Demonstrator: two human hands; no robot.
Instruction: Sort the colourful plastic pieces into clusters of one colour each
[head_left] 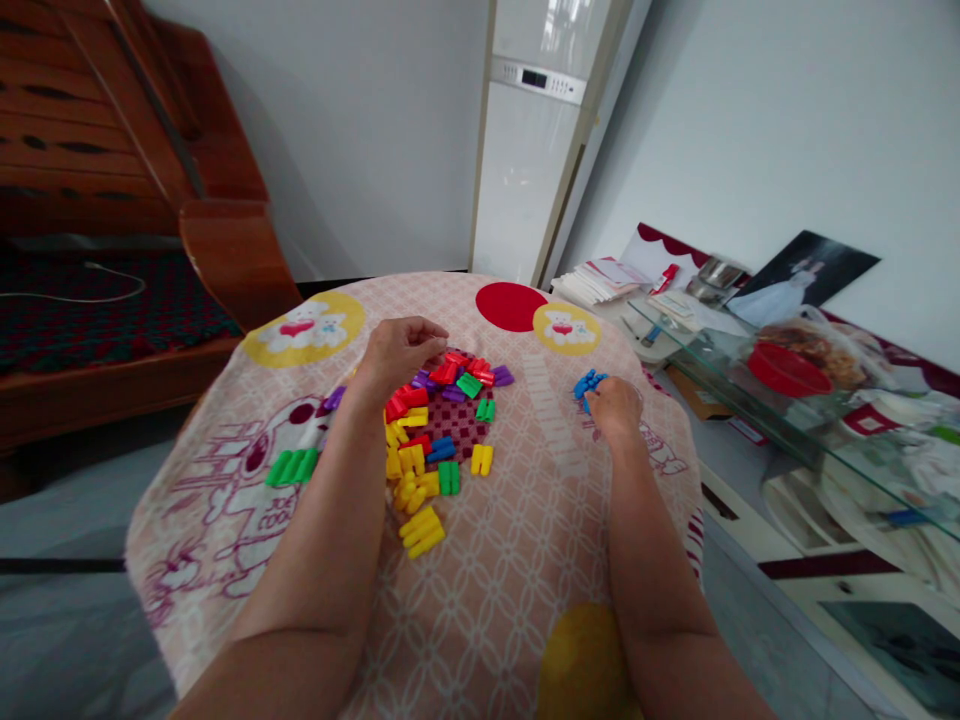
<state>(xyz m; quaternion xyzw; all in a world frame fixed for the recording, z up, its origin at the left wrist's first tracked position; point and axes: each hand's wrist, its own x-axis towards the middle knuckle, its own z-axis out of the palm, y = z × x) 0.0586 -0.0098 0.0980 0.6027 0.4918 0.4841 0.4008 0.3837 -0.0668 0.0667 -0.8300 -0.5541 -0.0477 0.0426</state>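
Note:
My left hand (399, 352) is over the far left side of a pile of small plastic building blocks. Its thumb and fingers are bent together, and I cannot make out what, if anything, lies between the tips. Red blocks (444, 373) are just below and beside it. Yellow blocks (411, 462) lie nearer me, partly behind my left forearm. Out to the right, my right hand (616, 404) is closed at a small group of blue blocks (589, 383), its fingertips on one of them. The hand hides part of that group.
A patterned cloth covers the round table (517, 560). Joined green blocks (292, 466) lie left of my forearm. On the right stands a glass-topped cabinet (757, 390) with a red bowl (789, 370) and papers. A wooden bench (232, 240) is at the left, a tall white appliance (536, 150) behind.

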